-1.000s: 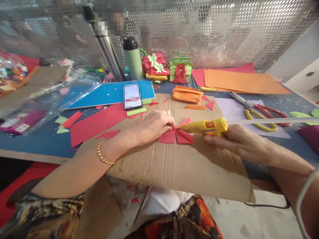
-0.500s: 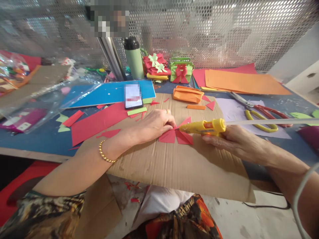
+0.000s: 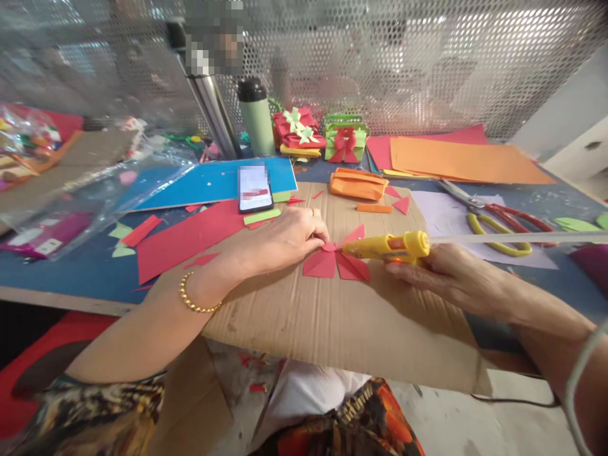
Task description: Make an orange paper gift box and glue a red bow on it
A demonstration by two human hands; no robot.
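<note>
A red paper bow (image 3: 319,265) lies on the brown cardboard sheet (image 3: 304,323). My left hand (image 3: 297,234) is closed, its thumb and fingertips pinching the bow's left side near the centre. In my right hand (image 3: 449,272) is a yellow hot glue gun (image 3: 392,247), gripped by its handle, with a clear glue stick (image 3: 513,237) sticking out of its back. The gun's nozzle tip meets the middle of the bow, and a small orange light glows on its underside. Fingers of my right hand are partly hidden behind the gun.
Behind the bow are a folded orange paper piece (image 3: 358,185) and a phone (image 3: 255,189). Scissors with yellow handles (image 3: 498,234) and red-handled ones lie right on lilac paper. A green bottle (image 3: 256,120) and steel flask (image 3: 216,114) stand at the back. A white cord hangs by my right forearm.
My left hand has shifted slightly left, showing more of the bow's centre. The glue gun's tip stays at the bow's middle. The view has tilted a little.
</note>
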